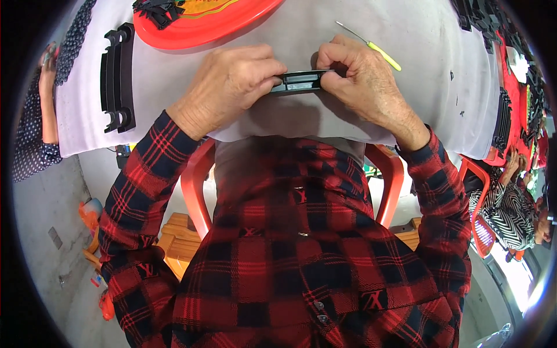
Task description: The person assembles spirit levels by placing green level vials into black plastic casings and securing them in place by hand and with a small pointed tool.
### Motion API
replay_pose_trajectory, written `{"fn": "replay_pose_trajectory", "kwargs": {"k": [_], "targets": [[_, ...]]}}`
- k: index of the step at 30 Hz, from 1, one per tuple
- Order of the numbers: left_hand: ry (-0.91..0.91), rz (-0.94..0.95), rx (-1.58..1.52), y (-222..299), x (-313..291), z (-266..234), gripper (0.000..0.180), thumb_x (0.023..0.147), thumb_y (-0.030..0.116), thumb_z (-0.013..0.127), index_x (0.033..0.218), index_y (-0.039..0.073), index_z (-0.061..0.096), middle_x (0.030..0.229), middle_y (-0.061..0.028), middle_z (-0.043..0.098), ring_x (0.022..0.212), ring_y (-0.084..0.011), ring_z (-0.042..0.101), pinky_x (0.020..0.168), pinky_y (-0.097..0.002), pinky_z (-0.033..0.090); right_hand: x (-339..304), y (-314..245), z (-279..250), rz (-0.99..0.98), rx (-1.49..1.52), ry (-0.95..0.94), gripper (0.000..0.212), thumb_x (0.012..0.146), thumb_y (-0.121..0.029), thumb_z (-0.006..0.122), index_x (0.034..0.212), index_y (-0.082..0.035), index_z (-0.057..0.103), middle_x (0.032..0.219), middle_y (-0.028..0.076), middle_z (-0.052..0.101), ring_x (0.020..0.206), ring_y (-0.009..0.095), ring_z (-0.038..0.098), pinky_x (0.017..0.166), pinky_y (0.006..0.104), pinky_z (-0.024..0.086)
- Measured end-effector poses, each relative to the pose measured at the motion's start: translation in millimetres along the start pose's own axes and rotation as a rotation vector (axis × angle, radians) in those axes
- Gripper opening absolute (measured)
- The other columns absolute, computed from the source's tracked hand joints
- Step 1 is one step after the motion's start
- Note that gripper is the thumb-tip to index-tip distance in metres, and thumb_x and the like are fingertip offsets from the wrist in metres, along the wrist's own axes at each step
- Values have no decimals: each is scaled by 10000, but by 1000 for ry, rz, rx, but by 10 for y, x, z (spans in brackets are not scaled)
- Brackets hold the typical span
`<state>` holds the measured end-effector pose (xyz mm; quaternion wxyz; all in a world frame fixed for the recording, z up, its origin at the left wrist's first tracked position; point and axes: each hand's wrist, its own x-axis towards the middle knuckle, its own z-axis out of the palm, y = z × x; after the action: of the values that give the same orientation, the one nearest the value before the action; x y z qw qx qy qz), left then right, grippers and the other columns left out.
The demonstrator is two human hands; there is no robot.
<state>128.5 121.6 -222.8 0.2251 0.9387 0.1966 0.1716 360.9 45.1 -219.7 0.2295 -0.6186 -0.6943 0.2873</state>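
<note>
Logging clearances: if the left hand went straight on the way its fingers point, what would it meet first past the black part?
Likely the right hand, which pinches the other end of the black part. The left hand points right, toward it, though depth is unclear from one view.

Letter-like monograms repeat over the red and dark checked shirt (267, 272). The clearest, a dark motif (371, 300) edged in red, sits low on the right side of the front; a smaller motif (250, 231) lies higher on the left, another by the front opening, and two more on the left sleeve (145, 255). On the red tray (174, 44), lettering-like strokes at the picture's upper edge are cut off, unreadable.
</note>
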Motion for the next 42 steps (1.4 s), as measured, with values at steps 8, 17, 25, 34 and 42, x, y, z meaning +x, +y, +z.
{"fn": "replay_pose_trajectory", "kwargs": {"k": [8, 17, 25, 34, 42], "targets": [[15, 48, 25, -9, 0, 13, 195, 778, 61, 731, 966, 52, 681, 825, -75, 582, 730, -274, 621, 611, -379, 500, -12, -15, -6, 11, 14, 0, 69, 758, -147, 626, 786, -96, 588, 782, 77, 557, 756, 306, 579, 673, 444, 454], [26, 97, 29, -62, 20, 38, 170, 792, 79, 725, 955, 53, 683, 809, -66, 578, 689, -266, 614, 591, -373, 498, -11, 14, 12, 1, 11, -2, 60, 764, -138, 626, 791, -102, 587, 783, 66, 550, 759, 295, 576, 665, 437, 453], [85, 71, 52, -44, -12, 58, 146, 793, 108, 741, 927, 79, 689, 783, -56, 570, 675, -259, 608, 574, -370, 487, -11, 28, 23, -11, 16, 8, 61, 771, -147, 627, 798, -108, 589, 783, 61, 555, 747, 289, 578, 659, 438, 452], [145, 43, 92, -11, -25, 92, 121, 790, 140, 750, 892, 97, 702, 742, -40, 566, 665, -246, 612, 558, -374, 478, -18, 30, 5, -39, -31, 2, 57, 771, -152, 620, 804, -116, 590, 804, 58, 557, 746, 290, 577, 660, 435, 451], [170, 29, 96, -24, -34, 123, 71, 802, 195, 704, 822, 127, 702, 739, -8, 580, 696, -218, 637, 557, -377, 497, -24, 8, -1, -18, -6, -9, 45, 775, -139, 614, 810, -116, 596, 804, 56, 552, 757, 283, 573, 667, 421, 447]]}}
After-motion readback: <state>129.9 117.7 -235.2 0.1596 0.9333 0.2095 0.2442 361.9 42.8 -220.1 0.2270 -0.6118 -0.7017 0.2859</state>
